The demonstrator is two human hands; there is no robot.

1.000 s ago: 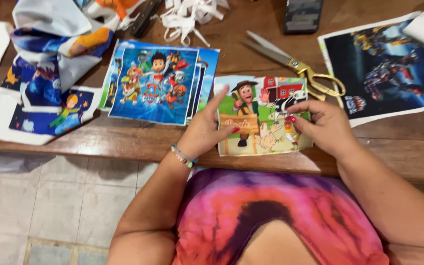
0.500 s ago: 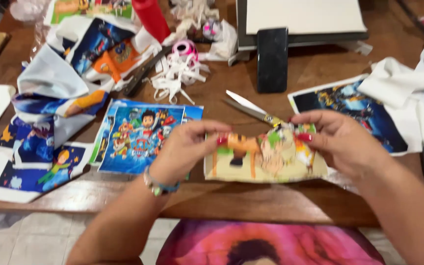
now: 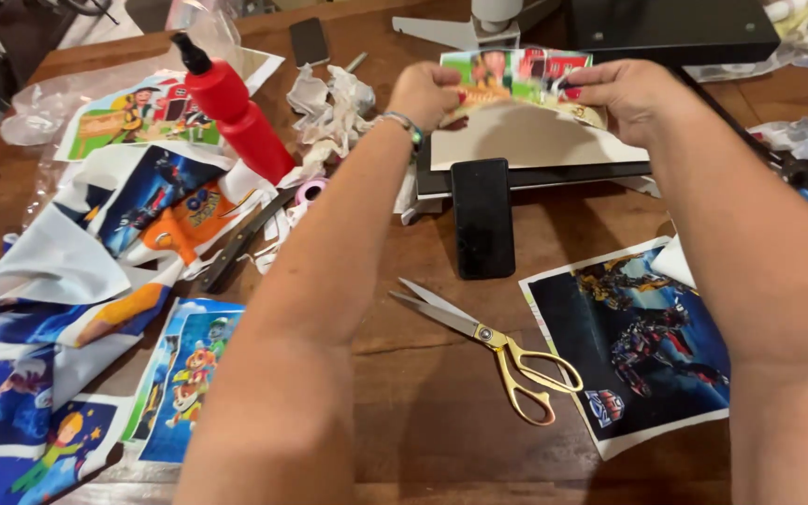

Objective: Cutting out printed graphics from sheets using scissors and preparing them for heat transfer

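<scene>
Head camera gives me the wooden table (image 3: pixel 441 411) first, littered end to end, with a flat dark press (image 3: pixel 535 173) at its far edge. Both arms reach out over it. Between the hands hangs the printed cartoon sheet (image 3: pixel 516 75), picture side toward me, held above a pale sheet (image 3: pixel 526 140) lying on the press plate. My left hand (image 3: pixel 423 93) is closed, pinching the sheet's left edge; my right hand (image 3: pixel 624 93) pinches the right edge, fingers curled tight. I judge the step in hand is laying that print down onto the pale sheet; the next move calls for lowering it level and square to the plate edges without letting it curl. A black phone (image 3: pixel 483 217) lies against the press front. Nearer me lie a dark robot print (image 3: pixel 638 346) and gold-handled scissors (image 3: pixel 493 341). Left stands a tilted red bottle (image 3: pixel 231 108), beside what looks like crumpled printed cloth (image 3: pixel 86 271), though I can't be sure.
</scene>
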